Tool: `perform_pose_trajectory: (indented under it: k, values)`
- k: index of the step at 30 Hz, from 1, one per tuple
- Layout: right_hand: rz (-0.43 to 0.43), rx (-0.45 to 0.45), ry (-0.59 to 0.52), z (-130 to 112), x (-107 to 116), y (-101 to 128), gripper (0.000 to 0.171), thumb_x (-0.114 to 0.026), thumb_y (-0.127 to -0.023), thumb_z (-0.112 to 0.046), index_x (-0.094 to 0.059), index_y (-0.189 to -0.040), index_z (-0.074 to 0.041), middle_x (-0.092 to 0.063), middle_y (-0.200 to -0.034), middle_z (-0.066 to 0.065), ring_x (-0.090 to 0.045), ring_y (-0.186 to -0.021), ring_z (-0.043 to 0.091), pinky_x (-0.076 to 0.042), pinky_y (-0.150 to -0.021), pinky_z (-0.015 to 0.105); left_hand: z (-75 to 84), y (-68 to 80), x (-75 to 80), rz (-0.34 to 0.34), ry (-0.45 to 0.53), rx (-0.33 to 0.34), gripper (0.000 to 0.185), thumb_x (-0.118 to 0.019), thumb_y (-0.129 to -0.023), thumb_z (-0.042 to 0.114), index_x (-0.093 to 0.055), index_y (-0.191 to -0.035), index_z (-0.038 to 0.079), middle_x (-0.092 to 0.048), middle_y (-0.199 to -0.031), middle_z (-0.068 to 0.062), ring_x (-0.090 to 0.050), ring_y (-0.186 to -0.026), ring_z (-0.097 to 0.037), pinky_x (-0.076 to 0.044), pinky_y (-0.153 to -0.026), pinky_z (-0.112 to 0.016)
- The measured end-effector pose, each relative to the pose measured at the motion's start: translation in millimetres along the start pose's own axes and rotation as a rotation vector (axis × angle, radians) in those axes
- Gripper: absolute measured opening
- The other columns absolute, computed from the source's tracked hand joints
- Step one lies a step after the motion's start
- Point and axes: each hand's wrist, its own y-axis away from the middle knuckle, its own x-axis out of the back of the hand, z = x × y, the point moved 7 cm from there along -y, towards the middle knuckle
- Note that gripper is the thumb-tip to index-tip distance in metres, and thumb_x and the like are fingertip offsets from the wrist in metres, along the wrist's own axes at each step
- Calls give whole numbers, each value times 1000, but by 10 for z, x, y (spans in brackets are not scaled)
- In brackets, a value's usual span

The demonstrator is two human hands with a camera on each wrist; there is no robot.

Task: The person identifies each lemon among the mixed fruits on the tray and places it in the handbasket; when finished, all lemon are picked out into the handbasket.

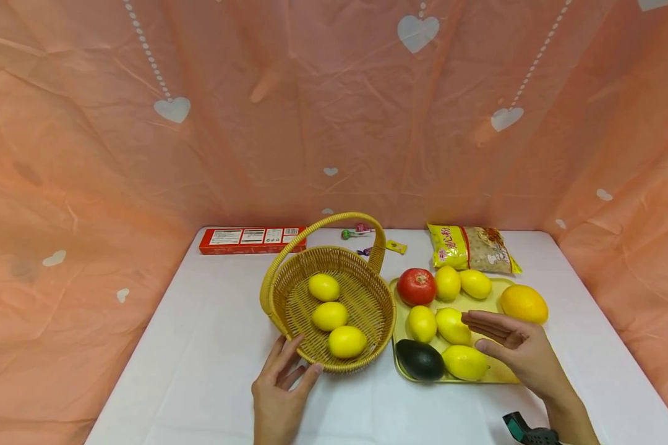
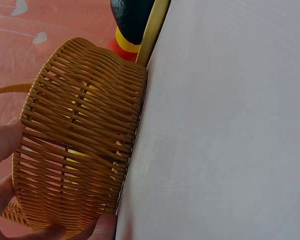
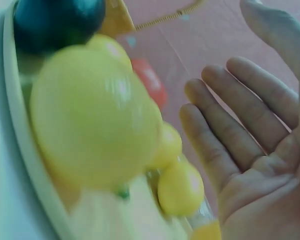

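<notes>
While the left hand (image 1: 278, 386) steadies the wicker basket (image 1: 367, 321) with fingers spread against its near wall, the right hand (image 1: 514, 349) hovers empty over the tray (image 1: 403, 371), fingers straight and apart. Three lemons already lie in the basket. Judging by this, another lemon (image 1: 464, 361) is next, probably the nearest; it calls for closing down around it.

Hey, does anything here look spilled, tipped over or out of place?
Nothing stands out. Three lemons sit in the basket, the other fruit lies on the tray, and both stand flat on the table.
</notes>
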Motion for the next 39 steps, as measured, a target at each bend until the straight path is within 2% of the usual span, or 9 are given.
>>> perform_pose_trajectory:
  k: [7,15,20,30,33,39]
  values:
    - [7,-77,51,169,151,188,44,-68,-101,13,-63,-144,12,-78,-136,-8,-73,-124,2,-62,-97,15,9,1,-7,-6,3,2,61,-93,-88,7,-72,-145,11,-41,-170,-29,-68,-133,-45,-66,-100,-38]
    - [-71,-132,-29,353,41,261,46,-71,-100,11,-59,-145,16,-78,-136,-8,-72,-123,1,-62,-99,15,11,-3,-6,-5,4,-3,61,-93,-88,6,-72,-145,10,-41,-169,-30,-69,-132,-45,-66,-99,-39]
    - [-117,-172,-42,420,-34,269,46,-72,-101,7,-60,-146,14,-78,-137,-5,-73,-122,1,-63,-98,16,12,0,-4,-1,0,1,61,-93,-88,6,-72,-145,10,-41,-169,-30,-69,-132,-45,-66,-99,-37]
    - [-249,-254,-88,466,-96,288,51,-72,-104,0,-56,-151,13,-73,-137,-21,-70,-124,-2,-60,-101,14,3,6,-1,1,8,7,60,-93,-88,6,-73,-144,11,-41,-169,-31,-68,-133,-45,-66,-100,-36]
    - [-249,-265,-76,467,-85,284,51,-72,-105,-2,-56,-151,12,-73,-137,-21,-70,-123,-1,-60,-101,15,5,9,-1,3,8,5,60,-93,-88,7,-73,-144,11,-41,-169,-31,-68,-133,-45,-66,-100,-37]
    - [-192,-269,-59,426,-9,294,48,-71,-105,0,-58,-149,11,-75,-135,-17,-73,-119,2,-63,-98,17,23,9,-8,-3,4,0,60,-93,-88,8,-72,-145,11,-41,-169,-30,-68,-133,-45,-66,-100,-38]
